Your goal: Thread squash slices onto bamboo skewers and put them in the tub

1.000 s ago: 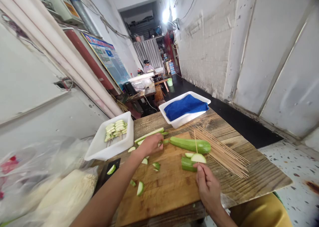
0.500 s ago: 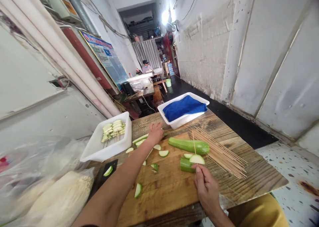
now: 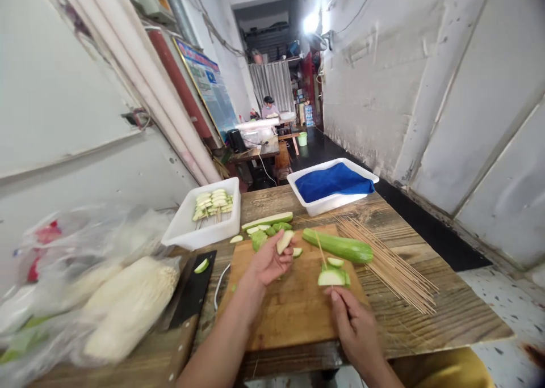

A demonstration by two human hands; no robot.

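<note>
My left hand (image 3: 269, 260) is over the middle of the wooden cutting board (image 3: 293, 314), its fingers closed on a pale zucchini slice (image 3: 285, 241). My right hand (image 3: 355, 323) pinches a thin wooden skewer (image 3: 320, 247) at the board's right side. A half-round zucchini slice (image 3: 331, 278) is threaded on that skewer just above the fingertips. Behind it lie more cut zucchini pieces, partly covered. A whole-looking zucchini (image 3: 338, 246) rests along the board's far right. Loose slices (image 3: 259, 239) and a long zucchini piece (image 3: 268, 221) are bunched beyond my left hand.
A spread of bare skewers (image 3: 389, 266) lies right of the board. At the left stands a white tub (image 3: 232, 220) with skewered slices; a blue cloth (image 3: 334, 182) fills another tub. A cleaver (image 3: 193, 289) carries one slice, beside bagged pale food (image 3: 131, 303). A person sits far back.
My left hand has drawn back from the board's far edge, now holding a slice. Slices scattered over the board are now gathered near its far left. The view has swung left.
</note>
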